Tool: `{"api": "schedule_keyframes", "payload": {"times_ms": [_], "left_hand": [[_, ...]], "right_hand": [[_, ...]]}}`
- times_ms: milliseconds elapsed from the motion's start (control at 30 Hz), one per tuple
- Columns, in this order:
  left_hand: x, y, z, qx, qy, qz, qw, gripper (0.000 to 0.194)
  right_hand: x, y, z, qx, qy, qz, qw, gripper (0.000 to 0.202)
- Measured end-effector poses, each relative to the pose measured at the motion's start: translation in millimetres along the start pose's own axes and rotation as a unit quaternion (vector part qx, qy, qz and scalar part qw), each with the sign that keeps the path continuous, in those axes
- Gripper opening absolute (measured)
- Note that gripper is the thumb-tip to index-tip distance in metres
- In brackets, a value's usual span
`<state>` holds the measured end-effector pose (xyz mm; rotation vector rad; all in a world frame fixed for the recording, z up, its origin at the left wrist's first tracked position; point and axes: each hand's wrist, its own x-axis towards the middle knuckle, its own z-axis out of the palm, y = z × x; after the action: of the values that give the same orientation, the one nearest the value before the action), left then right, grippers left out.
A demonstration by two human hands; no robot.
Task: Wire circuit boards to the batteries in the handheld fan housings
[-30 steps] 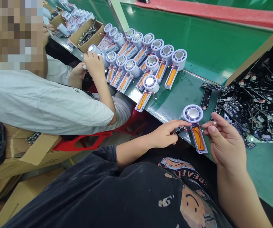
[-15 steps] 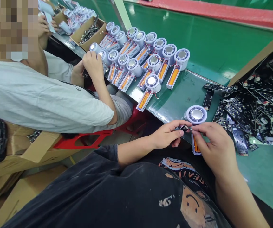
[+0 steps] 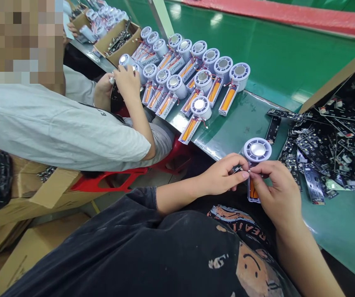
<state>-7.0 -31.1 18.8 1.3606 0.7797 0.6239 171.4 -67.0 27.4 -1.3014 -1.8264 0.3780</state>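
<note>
My left hand (image 3: 223, 175) is closed in a pinch on a small black circuit board (image 3: 238, 169), mostly covered by the fingers. Thumb and forefinger of my right hand (image 3: 279, 187) grip a tiny white connector (image 3: 249, 170) right at the board's end; whether the two are joined is too small to tell. Just beyond my fingertips a handheld fan (image 3: 257, 149) lies on the bench edge, its round ribbed head with a silver centre turned up. Its open handle shows an orange battery (image 3: 252, 190), partly hidden behind my right hand.
Rows of similar fans (image 3: 200, 105) lie on the green bench (image 3: 242, 113) to the left. A heap of black circuit boards (image 3: 335, 144) spreads at the right by a cardboard wall. A co-worker's hand (image 3: 129, 82) reaches among the fans. Cardboard boxes (image 3: 38, 243) stand at lower left.
My hands have drawn closer together, and the left fingers now cover more of the circuit board. The co-worker's hands have shifted slightly. The whole view has moved a little.
</note>
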Motion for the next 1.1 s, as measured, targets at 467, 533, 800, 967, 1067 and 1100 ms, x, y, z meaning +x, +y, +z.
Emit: {"api": "schedule_keyframes", "payload": {"times_ms": [467, 533, 800, 967, 1067, 1100], "left_hand": [[10.6, -5.2, 1.4, -0.040, 0.029, 0.033, 0.998, 0.034], [11.3, -5.4, 1.3, -0.046, 0.027, 0.022, 0.998, 0.035], [13.2, -1.3, 0.8, -0.044, 0.016, 0.017, 0.999, 0.028], [14.9, 0.5, 1.3, -0.031, 0.014, 0.021, 0.999, 0.026], [13.2, 2.3, 2.3, -0.046, 0.013, 0.015, 0.999, 0.021], [12.1, 2.7, 2.9, -0.063, 0.011, 0.006, 0.998, 0.020]], "right_hand": [[-11.9, 8.0, 0.1, -0.049, 0.038, 0.003, 0.998, 0.010], [-12.0, 8.3, 0.1, -0.049, 0.048, 0.011, 0.998, 0.008], [-8.9, 7.9, 1.1, 0.032, 0.042, 0.048, 0.997, 0.005], [-11.0, 8.0, 2.3, 0.041, 0.044, 0.042, 0.997, 0.006], [-12.0, 7.0, 2.9, 0.054, 0.053, 0.054, 0.996, 0.005], [-12.2, 6.6, 3.0, 0.057, 0.057, 0.057, 0.995, 0.005]]}}
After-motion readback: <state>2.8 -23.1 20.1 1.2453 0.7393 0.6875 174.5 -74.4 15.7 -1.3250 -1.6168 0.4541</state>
